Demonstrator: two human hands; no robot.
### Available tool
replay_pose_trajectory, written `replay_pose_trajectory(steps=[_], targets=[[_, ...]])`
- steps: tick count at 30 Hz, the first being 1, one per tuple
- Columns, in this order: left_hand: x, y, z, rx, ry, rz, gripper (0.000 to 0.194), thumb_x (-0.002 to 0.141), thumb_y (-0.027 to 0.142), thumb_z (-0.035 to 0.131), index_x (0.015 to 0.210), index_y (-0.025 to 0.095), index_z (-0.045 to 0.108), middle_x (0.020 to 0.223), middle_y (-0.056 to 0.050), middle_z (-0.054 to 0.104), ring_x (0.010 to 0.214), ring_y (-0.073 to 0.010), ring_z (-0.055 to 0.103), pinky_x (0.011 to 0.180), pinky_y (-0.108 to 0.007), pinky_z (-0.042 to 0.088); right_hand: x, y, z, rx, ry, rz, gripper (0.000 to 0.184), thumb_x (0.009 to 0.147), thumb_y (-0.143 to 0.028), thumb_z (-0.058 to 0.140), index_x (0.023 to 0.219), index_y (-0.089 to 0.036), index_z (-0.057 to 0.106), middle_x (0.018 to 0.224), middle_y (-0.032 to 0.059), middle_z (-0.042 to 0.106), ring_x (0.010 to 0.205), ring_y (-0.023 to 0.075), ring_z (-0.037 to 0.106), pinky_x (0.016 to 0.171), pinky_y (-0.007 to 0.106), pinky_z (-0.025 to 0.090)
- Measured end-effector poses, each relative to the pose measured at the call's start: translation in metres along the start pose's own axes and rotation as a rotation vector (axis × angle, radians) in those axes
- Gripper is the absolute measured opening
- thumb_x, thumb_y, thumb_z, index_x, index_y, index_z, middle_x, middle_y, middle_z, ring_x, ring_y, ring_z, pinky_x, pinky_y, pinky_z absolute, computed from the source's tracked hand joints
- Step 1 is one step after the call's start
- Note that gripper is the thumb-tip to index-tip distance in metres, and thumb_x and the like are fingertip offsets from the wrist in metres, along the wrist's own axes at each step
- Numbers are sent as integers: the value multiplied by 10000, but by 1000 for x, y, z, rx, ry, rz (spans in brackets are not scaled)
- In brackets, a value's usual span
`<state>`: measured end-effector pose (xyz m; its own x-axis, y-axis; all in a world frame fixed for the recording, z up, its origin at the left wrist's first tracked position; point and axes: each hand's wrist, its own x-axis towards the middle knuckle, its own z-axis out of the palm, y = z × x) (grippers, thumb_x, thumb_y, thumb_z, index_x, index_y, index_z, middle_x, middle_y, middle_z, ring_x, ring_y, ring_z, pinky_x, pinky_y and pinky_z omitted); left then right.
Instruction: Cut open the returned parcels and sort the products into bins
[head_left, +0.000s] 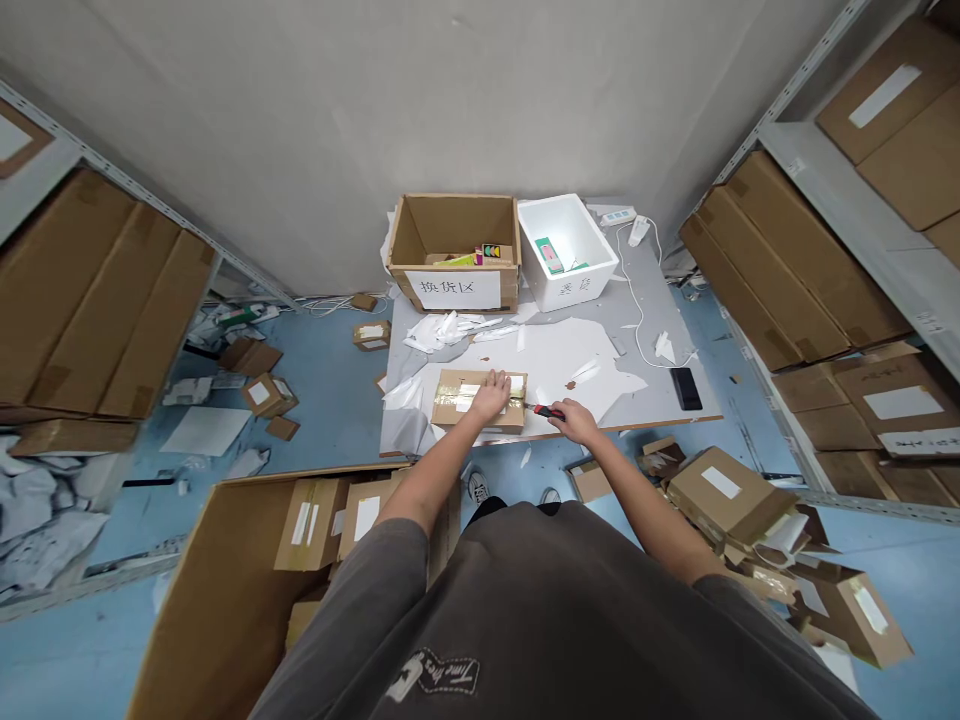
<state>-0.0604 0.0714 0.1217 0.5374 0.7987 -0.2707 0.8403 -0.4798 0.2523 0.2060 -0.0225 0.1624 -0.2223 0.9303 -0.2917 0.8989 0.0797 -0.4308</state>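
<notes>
A small brown cardboard box (pixel 448 412), banded with shiny tape, lies near the table's front edge. Resting on its top is my left hand (pixel 492 396), fingers stretched out flat and holding nothing. My right hand (pixel 576 420) is closed around the handle of a red and black box cutter (pixel 549 411). The cutter's front end points left and meets the right side of the box; whether the blade has gone into the tape I cannot tell. White paper sheets (pixel 551 355) and torn scraps lie under and behind the box.
Behind stand an open carton (pixel 433 284) and a white foam bin (pixel 574 290), both with items inside. A phone (pixel 685 388) lies at the right of the table (pixel 664 300). A large carton (pixel 202 560) with boxes is at lower left; opened boxes (pixel 727 490) are piled at right.
</notes>
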Motion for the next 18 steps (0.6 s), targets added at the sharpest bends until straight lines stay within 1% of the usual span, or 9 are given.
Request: replay_pose_trajectory(steps=[2, 5, 9, 15, 18], targets=[[-6, -1, 5, -23, 27, 19, 674, 941, 133, 473, 1611, 73, 434, 1703, -269, 370, 1653, -381, 218, 1313, -637, 212, 6, -3, -4, -57, -17, -22, 297, 1033, -371, 629, 1295, -256, 709, 1143, 92, 676, 1099, 254, 618, 850, 300, 438], [-15, 2, 16, -74, 71, 8, 684, 969, 182, 493, 1642, 107, 401, 1713, -250, 363, 1660, -362, 204, 1327, -630, 186, 13, -5, -7, -128, -40, -74, 304, 1043, -369, 619, 1314, -264, 707, 1164, 103, 659, 1139, 270, 587, 867, 311, 437], [-25, 8, 28, -88, 98, -33, 695, 993, 243, 524, 1662, 130, 377, 1727, -238, 343, 1665, -357, 183, 1336, -628, 159, 12, -3, -8, -226, -41, -162, 306, 1059, -358, 597, 1319, -251, 716, 1175, 129, 637, 1112, 281, 563, 900, 329, 426], [-28, 10, 34, -70, 115, -34, 668, 998, 235, 500, 1644, 95, 401, 1731, -242, 331, 1665, -359, 178, 1349, -609, 132, 11, -8, -7, -245, -48, -184, 323, 1077, -363, 576, 1351, -248, 703, 1180, 129, 634, 1119, 280, 555, 880, 323, 425], [-28, 10, 35, -66, 110, -35, 680, 981, 203, 483, 1644, 79, 398, 1729, -238, 337, 1665, -363, 171, 1347, -624, 134, 12, -7, -7, -250, -49, -189, 318, 1077, -360, 579, 1344, -245, 707, 1173, 126, 637, 1106, 275, 560, 881, 323, 426]])
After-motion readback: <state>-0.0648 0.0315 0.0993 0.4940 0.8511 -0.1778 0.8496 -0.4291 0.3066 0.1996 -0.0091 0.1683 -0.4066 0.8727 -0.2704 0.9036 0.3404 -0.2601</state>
